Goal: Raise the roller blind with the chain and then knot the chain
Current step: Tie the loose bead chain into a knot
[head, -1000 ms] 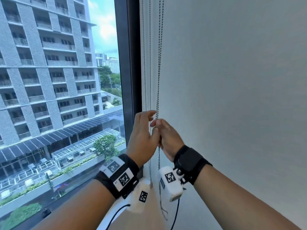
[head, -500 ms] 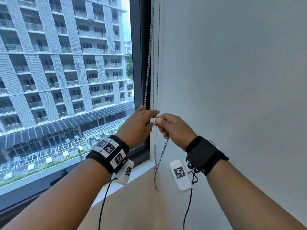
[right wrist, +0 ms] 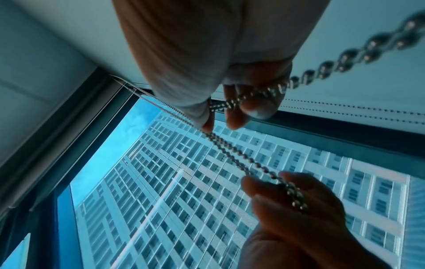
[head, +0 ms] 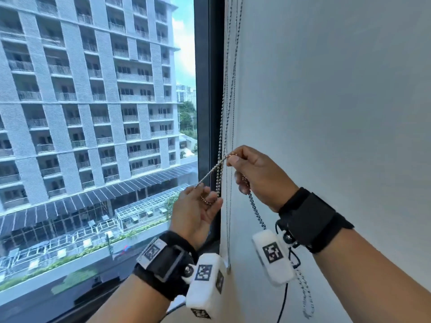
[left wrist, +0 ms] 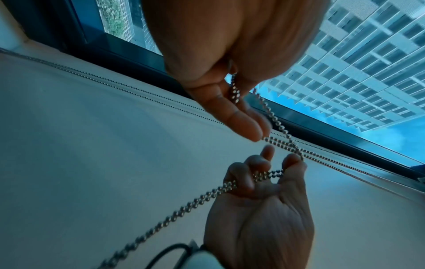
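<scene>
Since the earlier frame the hands have drawn apart, the left hand (head: 194, 213) dropping lower and stretching a doubled length of bead chain (head: 211, 171) between them. The right hand (head: 255, 173) pinches the chain higher up beside the white wall (head: 338, 113); the left grips its looped end before the window (head: 93, 136).

Both forearms bare, no sleeves. Left wrist: black strap (head: 163, 264) bearing square black-and-white markers; white camera housing (head: 205, 283) with further markers; black cable (head: 172, 308). Right wrist: broad black strap (head: 310, 217); white marked housing (head: 272, 257); black cable (head: 283, 304).
</scene>
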`<state>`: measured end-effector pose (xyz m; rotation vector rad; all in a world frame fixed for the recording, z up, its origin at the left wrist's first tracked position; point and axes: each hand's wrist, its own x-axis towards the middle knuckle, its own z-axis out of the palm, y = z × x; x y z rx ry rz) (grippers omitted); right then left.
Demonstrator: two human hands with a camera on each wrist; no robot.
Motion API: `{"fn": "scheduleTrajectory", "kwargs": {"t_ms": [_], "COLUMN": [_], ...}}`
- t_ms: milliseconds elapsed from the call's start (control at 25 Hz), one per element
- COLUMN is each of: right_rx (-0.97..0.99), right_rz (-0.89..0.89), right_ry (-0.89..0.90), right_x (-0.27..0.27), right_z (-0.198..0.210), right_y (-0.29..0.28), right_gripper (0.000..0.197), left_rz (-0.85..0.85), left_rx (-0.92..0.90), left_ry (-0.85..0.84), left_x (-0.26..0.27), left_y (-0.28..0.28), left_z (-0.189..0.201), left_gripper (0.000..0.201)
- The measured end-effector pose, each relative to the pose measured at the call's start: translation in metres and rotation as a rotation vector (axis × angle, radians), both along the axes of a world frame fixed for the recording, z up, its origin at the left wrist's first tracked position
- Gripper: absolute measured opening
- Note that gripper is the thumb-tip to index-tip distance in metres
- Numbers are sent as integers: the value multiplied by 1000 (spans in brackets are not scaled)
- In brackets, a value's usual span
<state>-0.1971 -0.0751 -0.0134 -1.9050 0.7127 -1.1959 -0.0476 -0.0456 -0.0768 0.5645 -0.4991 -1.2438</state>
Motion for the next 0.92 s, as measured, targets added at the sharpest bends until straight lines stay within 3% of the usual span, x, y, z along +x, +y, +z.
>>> {"fn": "scheduleTrajectory", "kwargs": {"t_ms": [80,160,280,440,720,840,920], "right_rx": [0,27,-40,-196,-264,-244,-244], "right_rz": [-73,-23,-61,-207,-165,-163,-165], "right_ry": [4,-25,-5,93,112,102,118], "right_x": [9,21,39,54,37,27,22], "right_z": [2,5,5,1,17,21,20], "right_y": [-7,-6,-8,-22,-37,-41,-42], "right_gripper": [21,20,18,18,17,19,21], "left_rz": [-157,-267,-323,-195,240,430,437], "left_rx": [90,124,122,74,-126,-153,-90], "left_ry": [-8,-42,-98,-177,-591,-625,-577], "left_x": [3,9,20,26,20,26,30], "left_y": [-1,-4,-12,-28,-32,-34,-31], "left_z": [3,5,8,19,33,38,41], "left_gripper": [4,5,19,9,16,18,32]}}
